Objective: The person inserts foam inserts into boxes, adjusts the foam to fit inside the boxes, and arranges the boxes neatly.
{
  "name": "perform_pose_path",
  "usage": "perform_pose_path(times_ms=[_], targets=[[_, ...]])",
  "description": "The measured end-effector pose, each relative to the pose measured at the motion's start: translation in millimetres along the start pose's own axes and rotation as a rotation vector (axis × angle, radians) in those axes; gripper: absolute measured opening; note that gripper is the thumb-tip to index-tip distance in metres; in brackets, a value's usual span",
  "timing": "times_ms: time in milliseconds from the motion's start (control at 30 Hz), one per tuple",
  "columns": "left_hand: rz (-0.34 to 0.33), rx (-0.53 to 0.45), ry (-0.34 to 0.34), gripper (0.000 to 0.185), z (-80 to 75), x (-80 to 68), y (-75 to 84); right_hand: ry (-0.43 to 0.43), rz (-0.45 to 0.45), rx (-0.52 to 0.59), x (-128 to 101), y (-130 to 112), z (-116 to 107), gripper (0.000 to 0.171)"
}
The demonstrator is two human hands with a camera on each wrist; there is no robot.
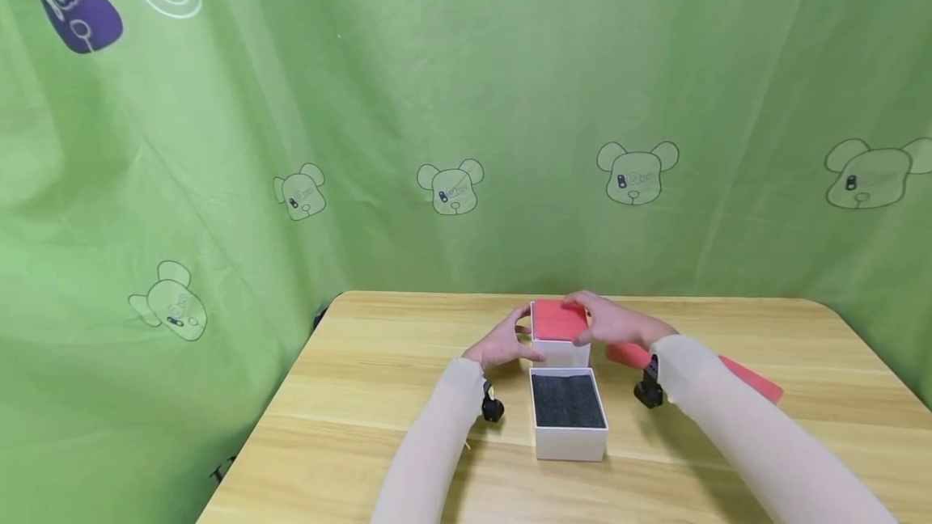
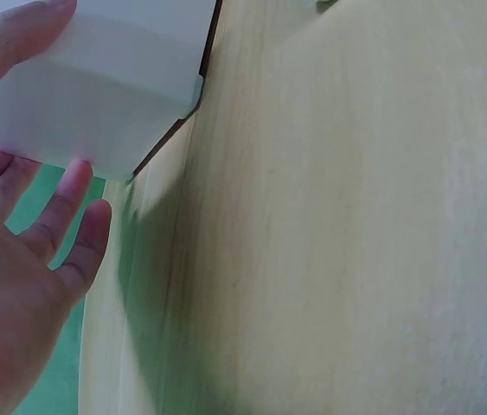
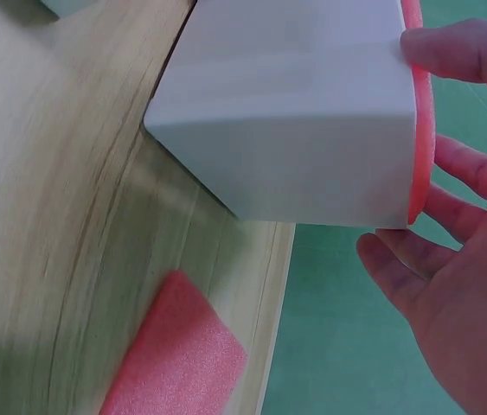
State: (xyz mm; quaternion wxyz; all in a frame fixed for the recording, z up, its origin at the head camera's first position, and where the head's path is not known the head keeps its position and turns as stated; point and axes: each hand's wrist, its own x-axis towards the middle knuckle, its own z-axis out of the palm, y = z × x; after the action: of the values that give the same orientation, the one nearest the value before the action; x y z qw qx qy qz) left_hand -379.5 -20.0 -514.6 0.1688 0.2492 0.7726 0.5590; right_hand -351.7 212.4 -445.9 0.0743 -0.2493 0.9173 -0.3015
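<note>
A white box [image 1: 561, 353] stands upright on the table, with a red foam sheet [image 1: 559, 320] covering its top. In the left wrist view, my left hand [image 2: 9, 259] holds the box's left side, thumb on one wall and fingertips at another. From the other side, my right hand [image 1: 615, 322] grips the foam's edge at the box top. Its thumb [image 3: 459, 52] lies where the foam meets the rim, while the other fingers bend along the far side. Just in front sits a second white box [image 1: 571, 444], filled with a dark grey, foam-like layer [image 1: 566, 400].
More red foam [image 1: 753, 380] lies flat on the wooden table [image 1: 364, 403] to the right, partly hidden under my right forearm. A green curtain [image 1: 539, 103] with bear drawings hangs behind the table's back edge. Each wrist wears a small black camera.
</note>
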Motion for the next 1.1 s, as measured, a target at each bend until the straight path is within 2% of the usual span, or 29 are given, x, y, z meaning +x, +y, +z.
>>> perform_pose_path(times_ms=[267, 667, 1100], targets=[[-0.01, 0.007, 0.008, 0.103, 1.8, -0.7, -0.8, -0.013, 0.004, 0.039, -2.7, 0.4, 0.5, 0.077], [-0.02, 0.041, 0.026, 0.102, 0.8, -2.9, 3.4, 0.013, -0.013, 0.041, -6.9, 6.3, 3.8, 0.071], [-0.013, 0.039, 0.019, 0.101, 0.6, -4.3, 4.3, -0.007, -0.051, 0.017, -1.8, 1.9, 1.0, 0.062]])
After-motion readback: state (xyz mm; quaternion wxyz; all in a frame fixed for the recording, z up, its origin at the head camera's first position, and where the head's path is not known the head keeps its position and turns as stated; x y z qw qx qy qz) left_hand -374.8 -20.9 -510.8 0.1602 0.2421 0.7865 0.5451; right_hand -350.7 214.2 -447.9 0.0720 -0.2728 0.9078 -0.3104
